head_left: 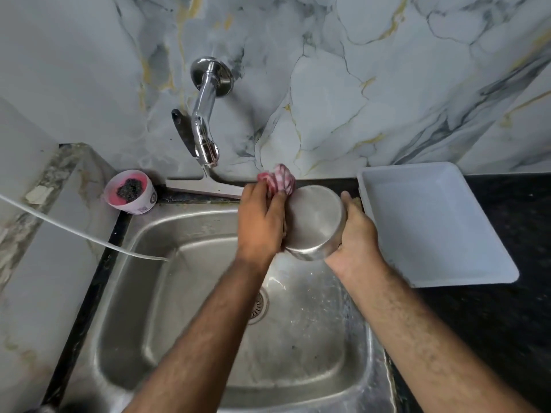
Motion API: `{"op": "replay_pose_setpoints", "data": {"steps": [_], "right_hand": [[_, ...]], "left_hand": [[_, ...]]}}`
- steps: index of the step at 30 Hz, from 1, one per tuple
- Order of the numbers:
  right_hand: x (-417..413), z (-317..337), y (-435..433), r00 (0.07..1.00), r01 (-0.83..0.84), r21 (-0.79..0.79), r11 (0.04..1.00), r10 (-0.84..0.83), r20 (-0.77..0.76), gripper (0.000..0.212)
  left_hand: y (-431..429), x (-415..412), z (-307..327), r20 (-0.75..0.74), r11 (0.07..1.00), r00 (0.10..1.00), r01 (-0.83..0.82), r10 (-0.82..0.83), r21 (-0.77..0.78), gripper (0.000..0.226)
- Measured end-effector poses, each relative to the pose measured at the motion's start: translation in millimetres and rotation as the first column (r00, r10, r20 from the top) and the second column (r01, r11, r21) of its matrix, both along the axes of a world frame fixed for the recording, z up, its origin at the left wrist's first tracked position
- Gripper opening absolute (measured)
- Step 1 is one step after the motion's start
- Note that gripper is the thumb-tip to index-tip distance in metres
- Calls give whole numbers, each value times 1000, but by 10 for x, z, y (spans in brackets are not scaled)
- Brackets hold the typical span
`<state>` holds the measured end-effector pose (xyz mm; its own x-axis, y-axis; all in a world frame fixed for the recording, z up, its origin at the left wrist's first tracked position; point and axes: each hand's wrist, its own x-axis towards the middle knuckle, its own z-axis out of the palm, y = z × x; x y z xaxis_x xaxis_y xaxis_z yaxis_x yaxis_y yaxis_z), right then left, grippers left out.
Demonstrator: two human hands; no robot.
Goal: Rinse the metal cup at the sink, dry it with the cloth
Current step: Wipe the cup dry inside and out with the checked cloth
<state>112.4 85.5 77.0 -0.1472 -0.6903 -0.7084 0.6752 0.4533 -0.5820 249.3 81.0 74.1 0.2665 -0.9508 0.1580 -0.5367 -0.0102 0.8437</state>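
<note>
From the head view, both bare forearms reach out over the steel sink [143,293]; the right hand [354,236] has its grip wrapped around the side of the metal cup [313,222], which is held tilted above the far right part of the basin, its flat bottom turned toward the camera; the left hand [259,219] has its grip closed on the red and white cloth [278,177], pressing it against the cup's left side, a bunch of the cloth sticking up past the fingers. The tap [205,114] juts from the marble wall [387,70] above the sink; no water shows at its spout; a squeegee [202,186] leans on the ledge below it. A pink tub [131,190] with a dark scrubber inside stands at the sink's far left corner; a white tray [432,225] lies on the dark desk [507,323] just right of the cup; a thin white hose [80,231] runs in from the left over the rim.
</note>
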Motion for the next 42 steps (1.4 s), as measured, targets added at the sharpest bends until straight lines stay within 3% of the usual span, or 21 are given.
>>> {"op": "replay_pose_setpoints", "data": {"steps": [3, 7, 8, 9, 10, 12, 14, 18, 20, 22, 23, 25, 27, 30, 33, 36, 38, 39, 40, 41, 42], "right_hand": [[90, 9, -28, 997, -67, -54, 996, 66, -31, 31], [-56, 63, -106, 991, -20, -189, 982, 45, 128, 43], [-125, 76, -109, 991, -28, -191, 981, 53, 125, 45], [-176, 103, -107, 988, -45, -186, 982, 71, 140, 46], [-202, 120, -87, 985, -53, -184, 981, 82, 154, 46], [-163, 102, -53, 985, -52, -187, 981, 82, 152, 37], [-43, 74, 35, 987, -110, -136, 985, 125, 105, 37], [77, 8, 180, 958, -278, -133, 951, 265, -107, 51], [64, 20, 196, 929, -322, -184, 929, 272, -250, 60], [40, 46, 223, 914, -374, -269, 887, 304, -269, 70], [46, 50, 236, 915, -376, -317, 870, 295, -276, 67], [84, 21, 239, 906, -334, -380, 862, 182, -382, 47], [129, 33, 236, 876, -208, -393, 896, -8, -481, 19], [142, 54, 239, 838, -134, -312, 941, -60, -543, 42], [101, 113, 266, 840, -315, -202, 927, 173, -514, 71], [144, 181, 352, 728, -606, -197, 771, 437, -528, 95], [221, 193, 403, 704, -678, -240, 694, 521, -483, 86], [250, 196, 409, 727, -665, -270, 697, 520, -448, 82], [262, 211, 400, 756, -639, -296, 710, 509, -410, 80], [266, 242, 389, 783, -613, -317, 723, 505, -362, 78], [256, 270, 375, 809, -585, -343, 735, 505, -299, 75]], "left_hand": [[-44, -165, 215, 125, 981, 979, 172, -160, -93, 19], [405, -239, 259, 81, 842, 890, 452, -449, -295, 19], [559, -222, 191, -1, 857, 896, 424, -444, -292, 17], [672, -210, 126, -187, 911, 911, 314, -368, -266, 14], [756, -189, 91, -449, 968, 863, 155, -231, -199, 13], [686, -78, 11, -827, 995, 555, -88, 86, 44, 21], [519, 41, -11, -940, 980, 284, 6, 189, 199, 32], [463, 98, 73, -955, 946, 134, 158, 263, 283, 33], [476, 120, 102, -961, 953, 138, 155, 241, 261, 32], [478, 143, 144, -973, 966, 149, 168, 174, 199, 46], [473, 138, 151, -978, 969, 134, 170, 157, 179, 50], [450, 143, 142, -980, 970, 77, 147, 184, 194, 35], [435, 120, 124, -967, 961, 9, 109, 255, 255, 45], [447, 27, 116, -946, 947, -57, 58, 320, 316, 44], [438, 10, 83, -925, 929, -113, -32, 364, 369, 29], [477, 10, 91, -944, 944, -45, -26, 328, 329, 24], [539, -73, 102, -972, 971, 41, 58, 232, 234, 63], [551, -95, 112, -976, 978, 114, 70, 187, 196, 69], [542, -87, 110, -959, 988, 248, 44, 135, 151, 61], [520, -47, 124, -881, 995, 467, 24, 71, 93, 50], [495, -3, 143, -702, 999, 711, 44, -20, 16, 41]]}}
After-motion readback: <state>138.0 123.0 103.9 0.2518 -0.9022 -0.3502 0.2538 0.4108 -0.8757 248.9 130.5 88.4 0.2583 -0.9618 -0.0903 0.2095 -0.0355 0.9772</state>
